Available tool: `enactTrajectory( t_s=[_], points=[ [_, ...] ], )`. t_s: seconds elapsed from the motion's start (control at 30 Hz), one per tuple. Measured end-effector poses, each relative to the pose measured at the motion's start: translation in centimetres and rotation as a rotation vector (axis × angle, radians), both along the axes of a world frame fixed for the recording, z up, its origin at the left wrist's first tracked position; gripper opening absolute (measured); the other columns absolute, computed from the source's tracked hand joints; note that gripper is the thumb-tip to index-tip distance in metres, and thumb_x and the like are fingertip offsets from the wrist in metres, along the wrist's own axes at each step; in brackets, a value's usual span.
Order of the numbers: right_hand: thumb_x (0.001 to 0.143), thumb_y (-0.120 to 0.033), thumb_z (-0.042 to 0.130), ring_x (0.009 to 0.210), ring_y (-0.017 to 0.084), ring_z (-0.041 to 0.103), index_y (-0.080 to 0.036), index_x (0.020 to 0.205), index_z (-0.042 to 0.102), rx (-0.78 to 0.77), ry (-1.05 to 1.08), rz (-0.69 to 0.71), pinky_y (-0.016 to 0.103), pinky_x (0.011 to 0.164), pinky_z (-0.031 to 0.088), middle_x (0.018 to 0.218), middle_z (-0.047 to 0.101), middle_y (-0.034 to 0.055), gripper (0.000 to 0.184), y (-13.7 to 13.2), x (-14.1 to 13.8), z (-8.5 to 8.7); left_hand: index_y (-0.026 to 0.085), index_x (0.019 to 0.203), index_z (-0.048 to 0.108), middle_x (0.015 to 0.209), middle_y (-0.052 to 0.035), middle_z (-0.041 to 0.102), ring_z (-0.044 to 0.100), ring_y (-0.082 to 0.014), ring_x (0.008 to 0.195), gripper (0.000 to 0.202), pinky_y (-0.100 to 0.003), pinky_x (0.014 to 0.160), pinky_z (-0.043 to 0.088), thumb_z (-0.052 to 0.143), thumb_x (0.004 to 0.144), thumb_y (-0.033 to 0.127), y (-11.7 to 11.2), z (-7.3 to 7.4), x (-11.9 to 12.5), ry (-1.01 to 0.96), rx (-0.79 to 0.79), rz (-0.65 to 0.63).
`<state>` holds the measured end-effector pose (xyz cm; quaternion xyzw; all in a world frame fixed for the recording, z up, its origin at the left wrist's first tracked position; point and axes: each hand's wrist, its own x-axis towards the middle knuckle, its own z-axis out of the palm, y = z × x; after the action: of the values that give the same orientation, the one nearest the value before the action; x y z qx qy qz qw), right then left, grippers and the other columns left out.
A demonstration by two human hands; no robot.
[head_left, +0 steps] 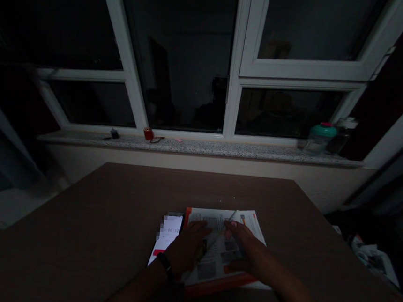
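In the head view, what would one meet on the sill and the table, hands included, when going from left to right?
Small dark object, red object, phone, left hand, right hand, teal-lidded container. The printed booklet overlaps both hands, so I leave it out.

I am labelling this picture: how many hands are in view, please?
2: the left hand at the left side of the printed pages, the right hand at their right side.
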<state>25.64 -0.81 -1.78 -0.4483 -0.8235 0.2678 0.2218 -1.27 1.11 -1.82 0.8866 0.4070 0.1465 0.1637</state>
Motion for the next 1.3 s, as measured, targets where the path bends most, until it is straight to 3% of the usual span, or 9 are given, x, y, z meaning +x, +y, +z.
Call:
enactTrajectory(
  t_s=[0.27,0.5,0.83,1.03,1.2,1.3],
  points=[
    [0.066,-0.032,0.085,0.144,0.028,0.027,-0.028,0.152,0.024,-0.057,-0.019,0.016,0.038,0.116,0.029,0.156,0.029,0.0102,0.105,-0.1,0.9,0.8,0.023,0.141,0.045,0.151,-0.0075,0.036,0.032,-0.0243,0.138,0.064,-0.044,0.112,0.031,0.045,0.082,-0.001,0.0,0.0,0.2,0.039,-0.034,0.033],
    [0.067,-0.029,0.084,0.141,0.029,0.032,-0.029,0.151,0.026,-0.093,0.008,0.041,0.040,0.115,0.031,0.154,0.032,0.0107,0.102,0.0,2.0,1.4,0.025,0.140,0.045,0.151,-0.0074,0.037,0.032,-0.0262,0.138,0.057,-0.045,0.112,0.031,0.058,0.087,0.012,-0.4,0.4,0.3,0.004,-0.050,0.044],
    [0.067,-0.030,0.084,0.139,0.031,0.036,-0.028,0.149,0.031,-0.076,0.021,0.063,0.043,0.113,0.033,0.150,0.040,0.0109,0.097,-0.2,2.4,2.0,0.025,0.142,0.045,0.153,-0.0092,0.034,0.029,-0.0268,0.140,0.066,-0.046,0.113,0.030,0.055,0.081,-0.001,-0.1,0.2,0.2,0.063,-0.033,0.009],
    [0.066,-0.037,0.084,0.141,0.034,0.032,-0.028,0.150,0.031,-0.074,-0.024,0.042,0.047,0.114,0.031,0.153,0.036,0.0115,0.100,-0.4,1.9,1.8,0.028,0.143,0.043,0.154,-0.0079,0.031,0.029,-0.0267,0.140,0.070,-0.047,0.113,0.031,0.056,0.081,-0.002,0.4,0.8,-0.5,0.064,-0.062,-0.050],
    [0.070,-0.030,0.079,0.142,0.033,0.029,-0.026,0.151,0.031,-0.052,-0.063,0.039,0.047,0.115,0.029,0.154,0.036,0.0110,0.095,-0.4,2.0,2.1,0.025,0.134,0.051,0.148,-0.0072,0.040,0.035,-0.0253,0.137,0.046,-0.045,0.112,0.032,0.060,0.090,0.014,-0.2,1.3,0.3,-0.035,-0.033,-0.016],
    [0.073,-0.025,0.073,0.141,0.031,0.031,-0.026,0.151,0.031,-0.012,-0.078,0.044,0.046,0.114,0.031,0.152,0.039,0.0101,0.089,-0.5,1.9,2.2,0.024,0.142,0.041,0.149,-0.0090,0.039,0.035,-0.0274,0.136,0.058,-0.046,0.112,0.032,0.065,0.089,0.030,-0.9,1.5,1.1,-0.056,-0.061,-0.013]
  ],
)
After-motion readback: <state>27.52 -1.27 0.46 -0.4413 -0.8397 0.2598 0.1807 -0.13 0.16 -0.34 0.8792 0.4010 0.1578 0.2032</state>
